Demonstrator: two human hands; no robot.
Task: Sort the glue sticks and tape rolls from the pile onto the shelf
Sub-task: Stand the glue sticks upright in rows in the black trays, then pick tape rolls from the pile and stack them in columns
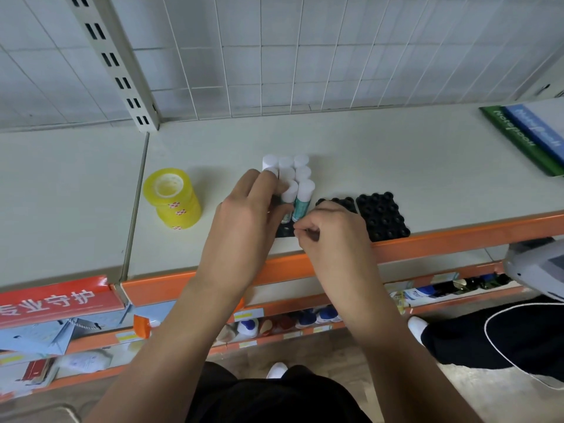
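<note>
The glue sticks (297, 183), likely light, stiff and tippy, stand clustered on the shelf (366, 154), best held by the barrel; the left hand (244, 215) curls round them; the right hand (329, 230) is curled at their base, its hold unclear; tape rolls (172, 198) sit left.

Soft, even, fairly bright light falls from above with no harsh glare, casting only faint shadows under the hands (253, 209) on the pale shelf (366, 154), while wide-angle distortion bends the wire grid (305, 56) and softens the frame's edges.
</note>
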